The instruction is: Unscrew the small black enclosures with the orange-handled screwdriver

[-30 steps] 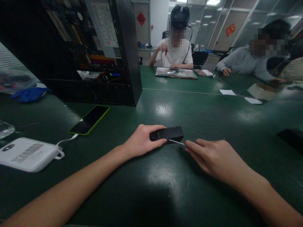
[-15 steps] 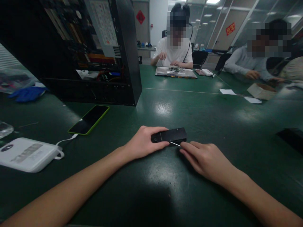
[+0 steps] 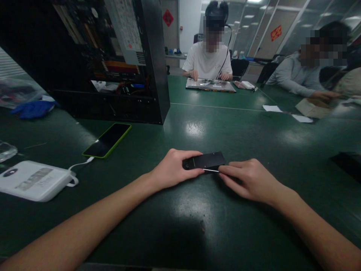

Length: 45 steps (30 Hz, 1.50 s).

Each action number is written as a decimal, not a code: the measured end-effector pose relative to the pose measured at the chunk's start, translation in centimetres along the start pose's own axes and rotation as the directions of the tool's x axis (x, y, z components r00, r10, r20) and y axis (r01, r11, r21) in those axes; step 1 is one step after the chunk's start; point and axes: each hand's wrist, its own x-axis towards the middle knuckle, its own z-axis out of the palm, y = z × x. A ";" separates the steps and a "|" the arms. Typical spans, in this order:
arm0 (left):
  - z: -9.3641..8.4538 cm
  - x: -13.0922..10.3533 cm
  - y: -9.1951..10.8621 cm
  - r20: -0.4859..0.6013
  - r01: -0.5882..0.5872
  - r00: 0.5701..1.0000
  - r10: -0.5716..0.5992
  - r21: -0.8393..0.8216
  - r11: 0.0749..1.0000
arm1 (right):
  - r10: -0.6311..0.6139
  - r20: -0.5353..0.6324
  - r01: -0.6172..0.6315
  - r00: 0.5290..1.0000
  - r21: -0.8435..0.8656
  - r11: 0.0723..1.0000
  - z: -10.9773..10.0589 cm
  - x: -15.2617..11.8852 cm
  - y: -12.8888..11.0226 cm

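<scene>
Near the middle of the green table, my left hand (image 3: 173, 169) grips the left end of a small black rectangular device (image 3: 208, 160), thumb on its near side and fingers on its far side. My right hand (image 3: 248, 178) is closed in a pinch on a thin metal rod-like tool (image 3: 211, 170). The rod lies along the near long edge of the device, its tip close to my left thumb. My fingers hide the tool's other end, so its exact kind does not show.
A large open black computer case (image 3: 152, 75) stands at the back left. Before it lie a green-edged phone (image 3: 108, 140) and a white power bank (image 3: 36, 182), joined by a cable. A dark object (image 3: 348, 165) lies right. Two people sit across the table (image 3: 197, 229), one at a flat panel (image 3: 211, 86).
My right hand has shifted slightly up and right, and the rod now lies flatter along the device's edge. Across the table, the facing person's hands have come down onto the panel.
</scene>
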 end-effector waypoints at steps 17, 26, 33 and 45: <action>0.1 0.0 0.2 -0.016 0.053 0.998 -0.054 -0.070 0.996 | -0.071 -0.156 0.058 0.985 -0.085 0.995 1.9 -0.4 0.3; 0.0 -0.2 1.1 0.010 0.102 0.995 -0.102 -0.096 0.990 | -0.194 -0.151 0.165 0.969 -0.187 0.968 0.1 -2.1 2.5; -1.4 -0.2 1.8 0.081 0.113 0.990 -0.115 0.028 0.993 | -0.046 -0.345 0.056 0.937 0.020 0.998 0.3 -2.2 3.8; -1.9 -0.3 2.1 0.086 -0.004 0.996 -0.013 0.185 0.983 | 0.309 -0.202 -0.289 0.929 0.124 0.949 1.8 -0.6 2.7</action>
